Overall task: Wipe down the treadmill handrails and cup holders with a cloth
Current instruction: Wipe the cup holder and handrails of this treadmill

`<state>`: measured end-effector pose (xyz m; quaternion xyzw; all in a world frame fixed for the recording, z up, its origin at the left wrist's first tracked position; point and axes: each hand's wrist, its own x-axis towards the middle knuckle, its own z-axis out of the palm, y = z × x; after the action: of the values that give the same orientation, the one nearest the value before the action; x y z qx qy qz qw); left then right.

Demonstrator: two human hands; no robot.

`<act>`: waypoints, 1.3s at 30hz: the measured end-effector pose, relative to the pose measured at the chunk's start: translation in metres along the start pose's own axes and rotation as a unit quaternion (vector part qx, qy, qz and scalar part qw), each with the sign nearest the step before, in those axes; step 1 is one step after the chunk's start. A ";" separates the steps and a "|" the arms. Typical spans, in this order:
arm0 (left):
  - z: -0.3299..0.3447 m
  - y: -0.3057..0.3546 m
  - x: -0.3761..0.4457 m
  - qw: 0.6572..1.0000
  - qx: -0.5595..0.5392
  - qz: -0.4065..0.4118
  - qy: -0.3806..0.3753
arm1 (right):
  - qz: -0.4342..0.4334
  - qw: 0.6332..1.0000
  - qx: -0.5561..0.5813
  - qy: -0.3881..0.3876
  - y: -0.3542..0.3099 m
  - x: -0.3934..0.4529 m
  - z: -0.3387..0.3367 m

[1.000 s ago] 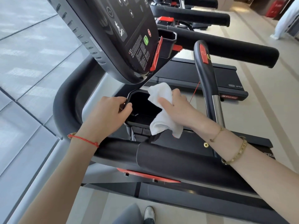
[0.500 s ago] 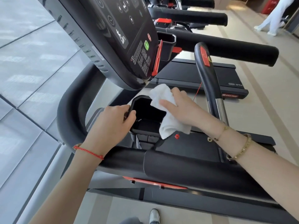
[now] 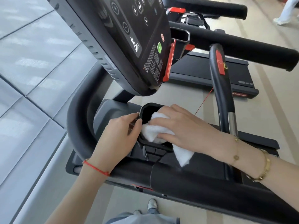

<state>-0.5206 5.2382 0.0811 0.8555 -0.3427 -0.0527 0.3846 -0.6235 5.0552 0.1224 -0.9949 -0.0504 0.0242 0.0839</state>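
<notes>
Handrail, left [image 3: 76, 120]: black, padded and curved; it ran down the left side to the front crossbar [image 3: 202, 183]. Judged firm with some give, and fixed, so it would take wiping pressure without shifting.

Left hand [image 3: 119, 135]: its fingers were curled over the near-left rim of the cup holder [image 3: 145, 107], gripping it. Judged to be steadying the part.

Cup holder: black rigid plastic, deep and dark inside, seated below the console [image 3: 129, 46]. Judged stiff and smooth; corners and the bottom would need the cloth pushed in by fingertips.

Cloth [image 3: 153, 131]: white, soft and limp, bunched inside the cup holder with one tail hanging over the near-right rim. Judged light and easily folded; best held bunched under the fingers so it does not slide loose on smooth plastic.

Right hand [image 3: 182, 126]: it lay flat over the cloth with fingers extended, pressing it into the holder; not curled around it.

Upright handle, right [image 3: 221, 88]: black with a red tab and a metal band; nothing touched it.
</notes>
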 end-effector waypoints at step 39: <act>-0.003 0.011 -0.002 0.998 0.041 0.033 -0.017 | 0.018 0.980 0.200 -0.014 0.010 0.010 0.000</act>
<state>-0.5272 5.2361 0.0909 0.8578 -0.3789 -0.0403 0.3450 -0.6129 5.0460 0.1205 -0.9585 -0.0278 0.0493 0.2796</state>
